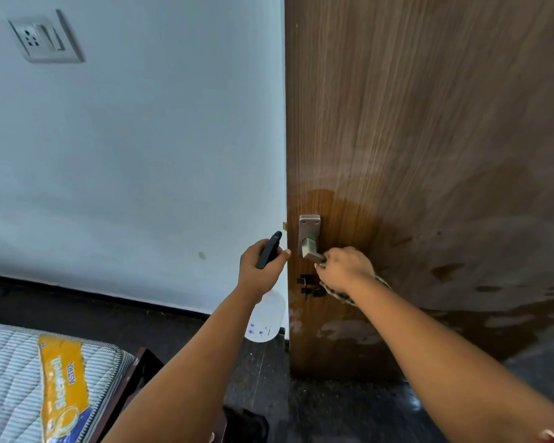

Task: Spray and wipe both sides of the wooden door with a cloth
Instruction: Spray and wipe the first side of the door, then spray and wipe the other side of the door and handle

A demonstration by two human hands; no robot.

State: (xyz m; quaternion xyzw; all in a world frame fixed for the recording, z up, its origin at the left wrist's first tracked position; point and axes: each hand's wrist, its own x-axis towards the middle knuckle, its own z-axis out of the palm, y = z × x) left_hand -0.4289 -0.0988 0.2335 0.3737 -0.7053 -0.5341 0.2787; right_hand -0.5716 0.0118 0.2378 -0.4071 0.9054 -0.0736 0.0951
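Room/surface: we face the brown wood-grain door [429, 139], standing ajar w/ its free edge toward a pale blue-white painted wall [141, 139]. Door face shows dark wet patches around and below the brushed-metal lever handle [309, 239], plus pale streaks lower down. A black key fitting [307, 284] sits just below the handle. Well up and away from the handle, on the wall, is a grey switch-and-socket plate [45, 36]. A black skirting strip [93, 298] runs along the wall base. Floor is dark speckled stone [349, 410]. Far below the handle, wall side, lies a grey-striped quilted mattress [13, 378] w/ a yellow-and-blue label [64, 385], on a dark wooden frame [135, 372].

Hands vs. task items: our right hand [344, 268] is closed at the outer end of the handle lever, gripping it together w/ a patterned brown-and-cream cloth [339, 294]; the cloth hangs under the wrist, against the door face. Our left hand [263, 266] is just beside the handle, past the door edge, fingers curled round the black trigger head [269, 249] of a white translucent plastic spray bottle [266, 318].

Containers: bottle body hangs below the left hand, next to the door edge. Small blue marks on its lower part. Fill level: cannot tell.
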